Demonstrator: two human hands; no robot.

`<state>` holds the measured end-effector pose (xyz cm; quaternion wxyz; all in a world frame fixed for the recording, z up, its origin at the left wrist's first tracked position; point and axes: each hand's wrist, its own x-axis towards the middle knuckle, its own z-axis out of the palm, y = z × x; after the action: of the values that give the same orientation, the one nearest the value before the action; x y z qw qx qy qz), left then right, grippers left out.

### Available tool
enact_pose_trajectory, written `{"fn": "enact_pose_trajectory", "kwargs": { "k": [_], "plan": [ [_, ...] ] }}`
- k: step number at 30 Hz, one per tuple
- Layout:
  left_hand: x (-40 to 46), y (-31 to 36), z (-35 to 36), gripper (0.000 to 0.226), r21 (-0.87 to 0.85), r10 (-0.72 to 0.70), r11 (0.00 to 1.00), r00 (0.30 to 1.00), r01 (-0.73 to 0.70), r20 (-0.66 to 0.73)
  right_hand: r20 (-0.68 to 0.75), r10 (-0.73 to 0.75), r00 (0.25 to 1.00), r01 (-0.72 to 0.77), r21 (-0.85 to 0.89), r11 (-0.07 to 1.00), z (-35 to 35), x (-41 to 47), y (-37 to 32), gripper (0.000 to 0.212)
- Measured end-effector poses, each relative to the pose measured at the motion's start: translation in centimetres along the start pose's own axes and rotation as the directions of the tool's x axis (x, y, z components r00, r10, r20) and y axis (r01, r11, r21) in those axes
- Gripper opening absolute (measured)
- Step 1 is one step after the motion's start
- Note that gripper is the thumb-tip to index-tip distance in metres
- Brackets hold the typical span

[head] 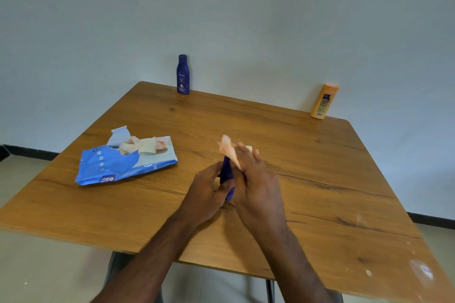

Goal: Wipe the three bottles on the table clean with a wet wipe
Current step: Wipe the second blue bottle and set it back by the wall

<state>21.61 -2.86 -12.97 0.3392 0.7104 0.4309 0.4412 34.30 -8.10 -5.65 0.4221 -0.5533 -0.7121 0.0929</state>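
At the middle of the wooden table (320,179), my left hand (206,191) grips a small dark blue bottle (227,174) around its lower part. My right hand (256,179) presses a pale wet wipe (229,150) against the bottle's upper part; the wipe hides the top of the bottle. A taller dark blue lotion bottle (183,74) stands upright at the far edge of the table. An orange bottle (324,101) stands upright at the far right edge, against the wall.
A blue pack of wet wipes (118,167) lies open on the left of the table, with a wipe sticking out of its flap. A pale wall runs right behind the table. The near table edge is below my forearms.
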Motion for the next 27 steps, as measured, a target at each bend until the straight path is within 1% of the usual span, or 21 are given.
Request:
{"fn": "enact_pose_trajectory", "kwargs": {
  "k": [1, 2, 3, 4, 5, 6, 7, 8, 9, 11, 13, 14, 15, 16, 17, 18, 19, 22, 24, 25, 27],
  "plan": [
    [-0.1, -0.2, -0.1, 0.022, -0.008, -0.015, 1.0, 1.0, 0.015, -0.006, 0.024, -0.029, 0.999, 0.029, -0.002, 1.0, 0.3, 0.0, -0.4, 0.039],
    [-0.1, -0.4, -0.2, 0.022, -0.005, -0.023, 1.0, 1.0, 0.023, -0.01, 0.041, -0.046, 0.998, 0.045, 0.036, 0.998, 0.5, 0.1, -0.7, 0.035],
    [-0.1, -0.5, -0.3, 0.022, -0.001, -0.031, 1.0, 0.999, 0.031, -0.01, 0.051, -0.045, 0.998, 0.039, 0.108, 0.993, 0.5, 0.3, -1.2, 0.029],
    [-0.1, -0.6, -0.4, 0.02, 0.009, -0.044, 0.999, 0.999, 0.044, -0.012, 0.061, -0.01, 0.998, -0.003, 0.217, 0.976, 0.5, 0.4, -1.6, 0.024],
    [0.0, -0.6, -0.4, 0.019, 0.01, -0.059, 0.998, 0.998, 0.059, -0.021, 0.08, 0.06, 0.995, -0.085, 0.357, 0.93, 0.3, 0.5, -1.9, 0.024],
    [0.0, -0.5, -0.4, 0.02, 0.001, -0.08, 0.997, 0.996, 0.081, -0.04, 0.102, 0.146, 0.984, -0.178, 0.499, 0.848, 0.0, 0.5, -2.0, 0.026],
    [0.0, -0.3, -0.3, 0.022, -0.046, -0.112, 0.993, 0.992, 0.109, -0.063, 0.119, 0.226, 0.967, -0.251, 0.615, 0.747, -0.5, 0.4, -2.0, 0.028],
    [0.0, -0.1, -0.3, 0.021, -0.14, -0.161, 0.979, 0.983, 0.149, -0.086, 0.126, 0.294, 0.948, -0.295, 0.696, 0.654, -1.0, 0.4, -1.8, 0.03],
    [0.1, -0.1, -0.3, 0.019, -0.271, -0.222, 0.944, 0.97, 0.187, -0.104, 0.125, 0.354, 0.927, -0.322, 0.747, 0.581, -1.4, 0.2, -1.3, 0.03],
    [0.0, 0.0, -0.7, 0.031, -0.526, -0.342, 0.819, 0.931, 0.228, -0.129, 0.1, 0.507, 0.856, -0.36, 0.819, 0.446, -1.8, -0.1, 0.3, 0.029],
    [0.0, 0.2, -0.9, 0.04, -0.723, -0.425, 0.649, 0.901, 0.236, -0.088, 0.087, 0.677, 0.731, -0.406, 0.853, 0.329, -1.5, -0.6, 2.1, 0.026],
    [-0.1, 0.3, -1.0, 0.041, -0.779, -0.447, 0.58, 0.893, 0.24, -0.057, 0.106, 0.737, 0.667, -0.431, 0.862, 0.266, -1.3, -0.9, 2.9, 0.025],
    [-0.1, 0.5, -1.1, 0.04, -0.81, -0.456, 0.532, 0.889, 0.245, -0.031, 0.14, 0.773, 0.618, -0.445, 0.873, 0.197, -1.0, -1.2, 3.5, 0.023],
    [-0.2, 0.7, -1.1, 0.037, -0.826, -0.457, 0.504, 0.889, 0.252, -0.007, 0.179, 0.787, 0.591, -0.446, 0.885, 0.132, -0.8, -1.5, 3.7, 0.023],
    [-0.1, 0.9, -1.1, 0.035, -0.833, -0.463, 0.487, 0.886, 0.263, 0.009, 0.209, 0.781, 0.589, -0.438, 0.894, 0.091, -0.6, -1.9, 3.8, 0.023],
    [-0.1, 0.9, -1.0, 0.033, -0.839, -0.474, 0.471, 0.88, 0.273, 0.021, 0.221, 0.762, 0.609, -0.433, 0.897, 0.086, -0.3, -2.1, 3.7, 0.023],
    [0.0, 1.0, -0.9, 0.032, -0.846, -0.487, 0.454, 0.873, 0.281, 0.028, 0.219, 0.733, 0.644, -0.433, 0.894, 0.113, -0.1, -2.4, 3.4, 0.024],
    [0.1, 1.2, -0.7, 0.035, -0.855, -0.517, 0.42, 0.854, 0.304, 0.05, 0.177, 0.632, 0.754, -0.435, 0.856, 0.279, 0.7, -2.9, 2.6, 0.03],
    [-0.1, 1.3, -0.8, 0.037, -0.851, -0.524, 0.423, 0.85, 0.31, 0.049, 0.132, 0.612, 0.779, -0.421, 0.835, 0.355, 0.7, -2.8, 2.3, 0.032],
    [-0.2, 1.3, -0.9, 0.041, -0.847, -0.519, 0.432, 0.854, 0.308, 0.046, 0.114, 0.613, 0.782, -0.407, 0.838, 0.363, 0.6, -2.7, 2.1, 0.031],
    [-0.5, 1.1, -1.2, 0.054, -0.834, -0.495, 0.456, 0.867, 0.312, 0.053, 0.11, 0.623, 0.774, -0.384, 0.864, 0.325, 0.3, -2.4, 1.9, 0.029]
  ]
}}
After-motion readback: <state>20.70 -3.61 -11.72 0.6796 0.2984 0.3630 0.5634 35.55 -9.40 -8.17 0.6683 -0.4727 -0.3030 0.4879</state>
